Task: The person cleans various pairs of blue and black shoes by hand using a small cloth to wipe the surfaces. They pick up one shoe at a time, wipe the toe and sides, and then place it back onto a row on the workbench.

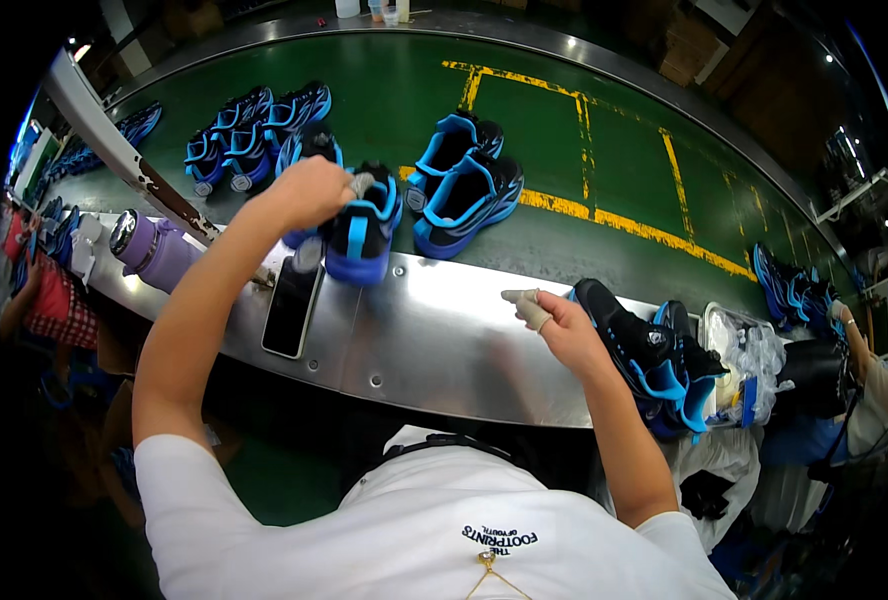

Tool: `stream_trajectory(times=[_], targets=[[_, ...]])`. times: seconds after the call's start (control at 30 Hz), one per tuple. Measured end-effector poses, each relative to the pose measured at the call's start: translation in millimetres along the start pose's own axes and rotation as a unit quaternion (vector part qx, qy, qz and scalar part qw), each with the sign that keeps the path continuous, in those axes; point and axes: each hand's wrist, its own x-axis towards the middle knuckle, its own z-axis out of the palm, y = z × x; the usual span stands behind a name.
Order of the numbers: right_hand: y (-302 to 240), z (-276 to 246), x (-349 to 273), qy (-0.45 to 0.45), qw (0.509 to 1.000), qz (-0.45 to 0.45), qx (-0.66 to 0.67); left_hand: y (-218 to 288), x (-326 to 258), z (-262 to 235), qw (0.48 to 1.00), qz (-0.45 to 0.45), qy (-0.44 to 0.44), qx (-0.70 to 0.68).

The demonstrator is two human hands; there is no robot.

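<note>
My left hand [316, 190] reaches over the near edge of the green belt. Its fingers, at least one in a beige finger cot, are closed at the top opening of a black and blue sneaker [360, 245]. That sneaker stands partly on the metal ledge, heel toward me. Another sneaker [309, 148] is partly hidden behind my left hand. Above the ledge my right hand [564, 325] is open and holds nothing, with beige cots on the thumb and a finger. Just right of it, a pair of sneakers [619, 330] rests on the ledge, toes away from me.
A phone [292, 310] and a purple bottle [159, 250] are on the metal ledge [404, 350]. More sneakers [464, 190] stand on the belt [384, 90]. A tray of plastic bags [749, 365] sits at right. A white post [99, 125] rises at left. Co-workers are at both sides.
</note>
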Motion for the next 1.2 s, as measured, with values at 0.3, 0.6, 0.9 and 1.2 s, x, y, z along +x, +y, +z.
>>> stream_trajectory(times=[0.3,0.6,0.9,1.2], targets=[[-25,19,14,-0.029,0.996,-0.072,0.047,106,4,-7,0.778,-0.085,-0.114,-0.612],[-51,45,7,-0.179,0.937,-0.139,0.266,201,-90,94,0.223,0.113,-0.273,-0.929],[-40,60,41,-0.201,0.931,-0.073,0.295,170,-60,59,0.614,0.033,0.041,-0.787],[5,71,143,0.070,0.898,-0.295,-0.319,36,85,102,0.967,-0.031,0.145,-0.207]])
